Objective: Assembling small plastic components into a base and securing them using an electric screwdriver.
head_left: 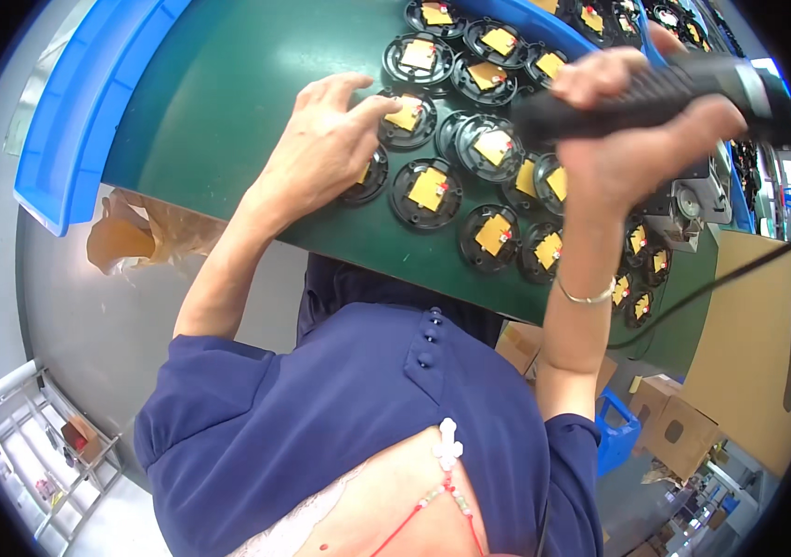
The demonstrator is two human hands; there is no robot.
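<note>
My left hand [330, 144] hovers or rests at the left group of round black plastic bases, its fingers bent and apart. One fingertip reaches the rim of a black base with a yellow square pad [404, 113]; whether it presses on it I cannot tell. Another base [368, 176] is partly hidden under that hand. My right hand [637, 139], smeared by motion, is closed around a black cylindrical power tool [628, 97] with a ribbed grip, perhaps an electric screwdriver. It is raised over the bases, its dark front end pointing left. A nearby base [426, 193] lies flat.
Several similar bases [490, 237] cover the green table [219, 111]. A long blue tray [71, 139] stands at the left edge, and a blue bin wall [563, 23] runs along the back. At right are a black cable [711, 288], a metal fixture [688, 204] and cardboard boxes [674, 422].
</note>
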